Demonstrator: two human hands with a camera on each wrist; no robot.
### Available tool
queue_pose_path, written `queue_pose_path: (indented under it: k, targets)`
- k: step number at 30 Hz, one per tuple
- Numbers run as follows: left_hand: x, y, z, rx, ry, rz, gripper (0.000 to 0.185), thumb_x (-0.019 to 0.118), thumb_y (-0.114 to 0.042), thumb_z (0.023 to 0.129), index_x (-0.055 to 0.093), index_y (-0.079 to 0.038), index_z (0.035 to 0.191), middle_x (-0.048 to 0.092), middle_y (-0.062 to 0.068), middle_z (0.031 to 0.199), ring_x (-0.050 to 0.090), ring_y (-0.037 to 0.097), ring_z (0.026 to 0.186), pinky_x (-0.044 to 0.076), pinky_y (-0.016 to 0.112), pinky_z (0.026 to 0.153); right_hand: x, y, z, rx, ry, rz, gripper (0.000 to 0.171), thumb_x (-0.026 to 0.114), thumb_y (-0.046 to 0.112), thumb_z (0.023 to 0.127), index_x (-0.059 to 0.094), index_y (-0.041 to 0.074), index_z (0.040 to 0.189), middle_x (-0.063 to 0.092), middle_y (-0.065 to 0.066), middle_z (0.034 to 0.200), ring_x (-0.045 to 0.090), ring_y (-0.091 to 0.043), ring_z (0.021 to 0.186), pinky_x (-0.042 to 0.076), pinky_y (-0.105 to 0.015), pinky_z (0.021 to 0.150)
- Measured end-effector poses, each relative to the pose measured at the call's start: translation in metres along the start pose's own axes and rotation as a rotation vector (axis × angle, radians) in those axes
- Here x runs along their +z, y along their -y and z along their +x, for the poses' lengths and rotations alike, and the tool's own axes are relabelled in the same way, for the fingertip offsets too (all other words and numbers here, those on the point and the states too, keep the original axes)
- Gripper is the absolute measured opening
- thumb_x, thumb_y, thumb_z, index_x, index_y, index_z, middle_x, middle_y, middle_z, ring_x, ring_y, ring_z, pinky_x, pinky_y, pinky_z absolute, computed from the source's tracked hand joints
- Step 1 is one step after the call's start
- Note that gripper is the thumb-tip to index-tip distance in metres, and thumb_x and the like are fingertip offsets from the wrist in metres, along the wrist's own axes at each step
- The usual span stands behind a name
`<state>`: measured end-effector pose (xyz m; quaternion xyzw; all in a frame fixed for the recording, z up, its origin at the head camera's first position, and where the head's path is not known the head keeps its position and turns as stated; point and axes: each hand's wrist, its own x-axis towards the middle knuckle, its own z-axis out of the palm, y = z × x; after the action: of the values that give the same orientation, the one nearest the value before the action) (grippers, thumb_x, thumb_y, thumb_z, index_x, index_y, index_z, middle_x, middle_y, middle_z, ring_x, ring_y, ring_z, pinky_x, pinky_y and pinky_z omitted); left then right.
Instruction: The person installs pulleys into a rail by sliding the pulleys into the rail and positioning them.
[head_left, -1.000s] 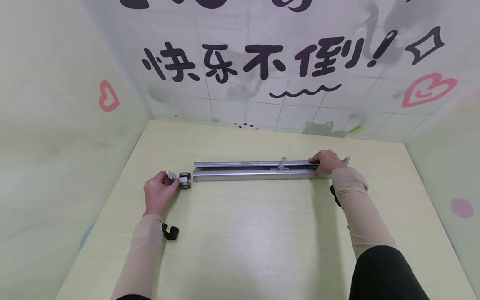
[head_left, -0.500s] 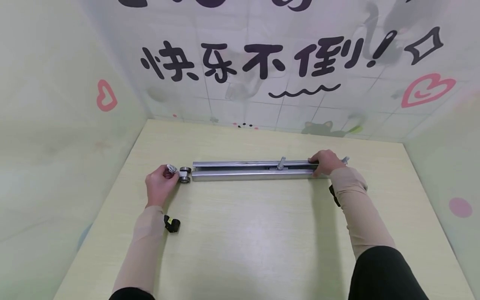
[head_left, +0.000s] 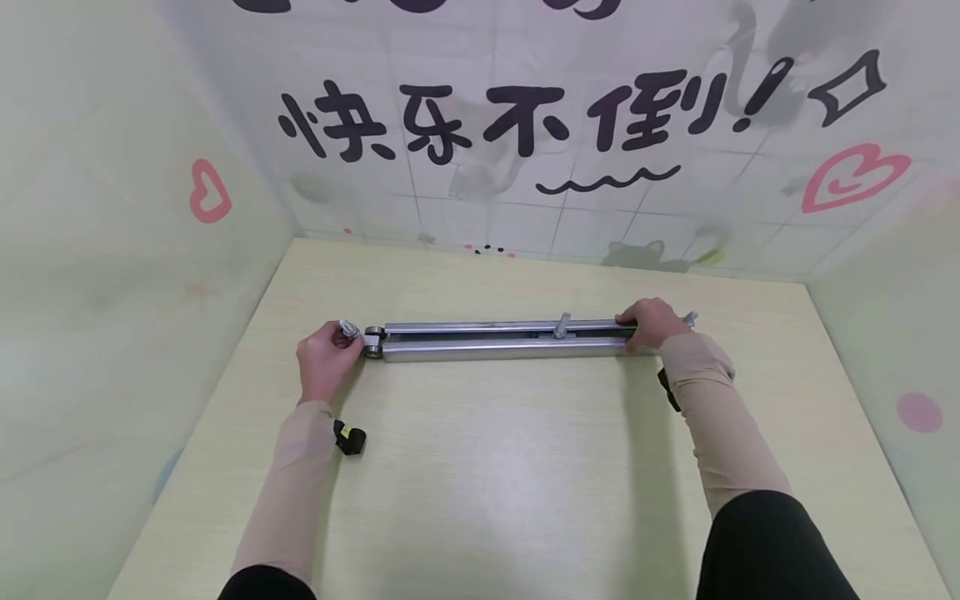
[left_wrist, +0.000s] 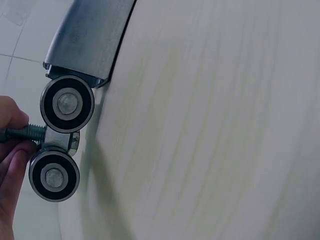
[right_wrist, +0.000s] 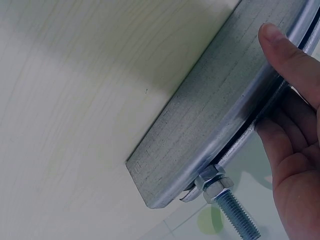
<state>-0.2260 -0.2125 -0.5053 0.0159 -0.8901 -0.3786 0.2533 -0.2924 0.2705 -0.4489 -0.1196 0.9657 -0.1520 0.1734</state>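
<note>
A metal C-shaped rail (head_left: 465, 353) lies lengthwise across the table with its slot facing up. At its left end my left hand (head_left: 324, 362) pinches the threaded bolt (left_wrist: 33, 132) of a roller trolley (head_left: 373, 342). In the left wrist view the leading wheel (left_wrist: 67, 103) sits right at the rail's open end, the other wheel (left_wrist: 54, 176) outside it. My right hand (head_left: 651, 323) holds the rail near its right end, thumb on the near side, fingers on the far side. One bolt (head_left: 562, 326) stands up from the slot; another bolt (right_wrist: 237, 214) with nuts projects at the right end.
The pale wooden table (head_left: 487, 467) is bounded by a printed back wall (head_left: 480, 217) and side walls at left and right. Black wrist cameras hang under both forearms, the left camera (head_left: 350, 437) close over the table.
My left hand has moved away from me and slightly right, bringing the roller trolley in line with the rail and up to its left end. The right hand and rail stay put.
</note>
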Motion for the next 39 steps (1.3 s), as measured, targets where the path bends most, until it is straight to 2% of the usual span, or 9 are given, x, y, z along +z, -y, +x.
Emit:
queue_pose_path:
  k: [2,5,7,10,13,15,17,28,39]
  targets:
    - [0.001,0.000,0.000,0.006,0.003,-0.013,0.015,0.067,0.002,0.071,0.063,0.009,0.083,0.066,0.023,0.076,0.064,0.032,0.065,0.044,0.004,0.059,0.000,0.000,0.000,0.000,0.000,-0.004,0.058,0.080,0.005,0.061,0.059,-0.002,0.115,0.054,-0.024,0.120,0.046,-0.043,0.114,0.037,-0.050,0.097]
    - [0.004,0.000,0.000,0.014,0.002,-0.027,0.014,0.067,0.002,0.071,0.063,0.010,0.083,0.066,0.024,0.075,0.064,0.032,0.065,0.033,-0.006,0.058,0.000,0.000,0.000,0.000,-0.001,-0.006,0.058,0.080,0.005,0.061,0.059,-0.002,0.115,0.055,-0.024,0.120,0.046,-0.042,0.113,0.037,-0.050,0.097]
    - [0.005,-0.001,0.000,0.017,0.004,-0.030,0.014,0.067,0.002,0.070,0.063,0.010,0.082,0.066,0.023,0.075,0.065,0.032,0.065,0.032,-0.006,0.058,0.000,0.000,0.001,-0.002,-0.001,-0.007,0.057,0.080,0.005,0.062,0.059,-0.002,0.115,0.055,-0.024,0.120,0.046,-0.042,0.113,0.037,-0.050,0.097]
    - [0.007,-0.003,0.000,0.013,0.008,-0.030,0.015,0.067,0.002,0.070,0.064,0.009,0.083,0.066,0.023,0.075,0.065,0.031,0.065,0.042,0.000,0.058,0.000,-0.001,0.001,-0.007,-0.004,-0.006,0.057,0.080,0.005,0.061,0.060,-0.001,0.114,0.055,-0.023,0.119,0.047,-0.042,0.113,0.037,-0.050,0.097]
    - [0.009,-0.006,0.000,0.007,0.024,-0.028,0.015,0.068,0.001,0.070,0.064,0.008,0.082,0.066,0.022,0.075,0.065,0.030,0.065,0.052,0.019,0.058,0.000,-0.002,0.002,-0.017,-0.010,-0.006,0.058,0.081,0.006,0.060,0.060,-0.002,0.114,0.056,-0.023,0.119,0.047,-0.042,0.112,0.037,-0.050,0.097]
    - [0.010,-0.009,0.000,0.003,0.041,-0.022,0.015,0.068,0.000,0.070,0.064,0.008,0.082,0.066,0.021,0.074,0.065,0.029,0.065,0.054,0.032,0.059,0.000,-0.002,0.003,-0.023,-0.014,-0.006,0.058,0.082,0.007,0.060,0.061,-0.001,0.113,0.056,-0.022,0.118,0.048,-0.042,0.112,0.038,-0.050,0.097]
    - [0.011,-0.011,0.000,0.000,0.059,-0.018,0.015,0.067,-0.001,0.071,0.064,0.008,0.082,0.066,0.021,0.074,0.065,0.029,0.064,0.055,0.037,0.060,0.001,-0.003,0.003,-0.030,-0.016,-0.011,0.059,0.082,0.008,0.059,0.061,-0.001,0.113,0.056,-0.022,0.118,0.048,-0.042,0.111,0.038,-0.050,0.096]
    - [0.014,-0.019,0.002,-0.077,0.205,-0.048,0.022,0.074,-0.007,0.074,0.063,0.006,0.087,0.067,0.020,0.080,0.066,0.028,0.071,0.055,0.033,0.064,0.001,-0.001,0.003,-0.022,-0.009,-0.017,0.058,0.081,0.005,0.060,0.060,-0.002,0.113,0.056,-0.023,0.118,0.048,-0.042,0.112,0.038,-0.050,0.096]
    - [0.010,-0.023,0.009,-0.075,0.305,-0.002,0.024,0.071,-0.017,0.079,0.065,0.005,0.089,0.067,0.019,0.080,0.066,0.027,0.072,0.055,0.035,0.064,0.000,-0.002,0.001,-0.014,-0.007,-0.016,0.059,0.081,0.006,0.060,0.060,-0.001,0.114,0.055,-0.023,0.119,0.047,-0.042,0.113,0.037,-0.050,0.097]
